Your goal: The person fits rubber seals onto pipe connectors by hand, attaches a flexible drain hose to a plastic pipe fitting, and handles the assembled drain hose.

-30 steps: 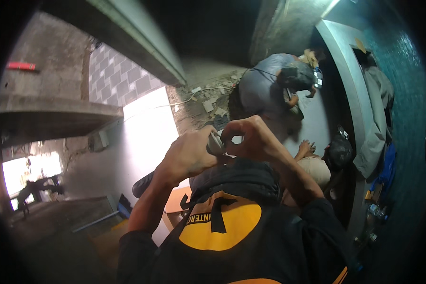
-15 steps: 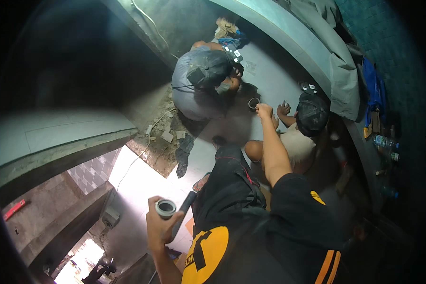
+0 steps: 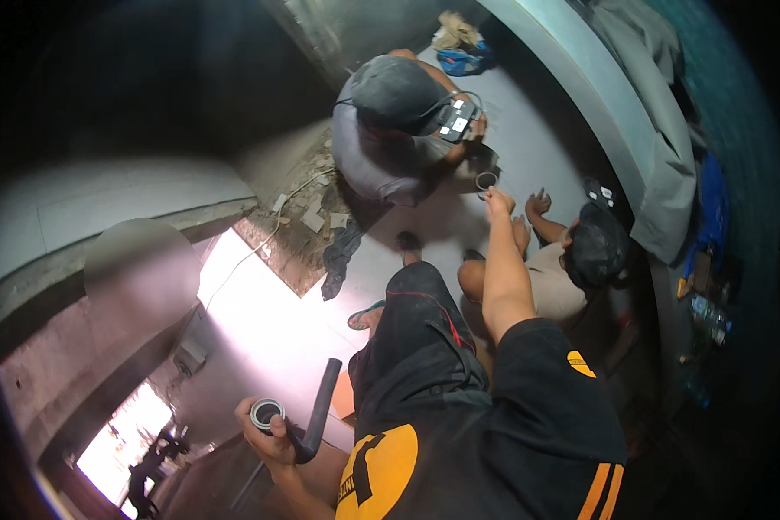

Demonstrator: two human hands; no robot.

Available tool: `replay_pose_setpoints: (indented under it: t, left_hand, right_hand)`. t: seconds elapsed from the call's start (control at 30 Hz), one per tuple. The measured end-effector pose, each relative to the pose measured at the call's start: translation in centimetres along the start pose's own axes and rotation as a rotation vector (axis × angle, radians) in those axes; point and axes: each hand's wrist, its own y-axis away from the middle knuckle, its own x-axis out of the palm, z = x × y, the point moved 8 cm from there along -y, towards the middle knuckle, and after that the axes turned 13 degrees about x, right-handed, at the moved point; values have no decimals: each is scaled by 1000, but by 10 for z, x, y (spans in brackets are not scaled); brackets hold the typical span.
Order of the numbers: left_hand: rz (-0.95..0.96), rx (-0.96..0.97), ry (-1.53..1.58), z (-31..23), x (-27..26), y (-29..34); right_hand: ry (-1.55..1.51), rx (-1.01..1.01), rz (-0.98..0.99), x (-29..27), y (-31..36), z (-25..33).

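My left hand (image 3: 273,446), at the lower left, is closed round a grey pipe fitting (image 3: 279,406) with a round open mouth turned up. Beside it a dark bent pipe (image 3: 322,407) rises from the same hand; whether the two are joined is hidden by my fingers. My right arm stretches far forward, and my right hand (image 3: 499,203) pinches a thin grey ring (image 3: 479,188) by its near edge. This ring is held out between two crouching people, close to the hand (image 3: 539,204) of the person on the right.
A person in a grey shirt and dark cap (image 3: 394,91) crouches ahead; another in a dark cap (image 3: 596,247) crouches at right. Broken tile rubble (image 3: 314,217) and a cable (image 3: 279,227) lie left of them. A blue bag (image 3: 464,59) lies at the back, plastic bottles (image 3: 711,316) at far right.
My left hand has moved down and left with the fitting, and more of the bent pipe shows. My right hand still holds the ring out. The whole view has shifted.
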Motion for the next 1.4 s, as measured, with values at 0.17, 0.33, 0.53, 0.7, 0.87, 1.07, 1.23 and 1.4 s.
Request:
replay_pose_setpoints:
  t: [0.17,0.33,0.53,0.7,0.87,1.07,1.23,1.4]
  left_hand:
    - [-108,131,-59,22,-25,10]
    - [-285,65,86,20,-45,20]
    - [-449,16,46,55,-99,54]
    - [-672,37,65,158,-170,105]
    - [-1220,97,101,243,-308,194]
    - [-1703,142,296,363,-464,231]
    - [-1996,137,693,472,-544,245]
    - [-2383,-75,726,585,-594,292]
  right_hand:
    - [60,39,37,23,6,0]
    - [289,22,-184,27,12,-7]
    - [375,-54,-199,55,23,-58]
    - [1642,-1029,-333,83,16,-76]
    - [1111,-149,578,241,235,-334]
    - [1677,185,1252,381,673,-608]
    - [1344,478,1798,480,916,-757]
    - [1499,453,2062,524,1074,-880]
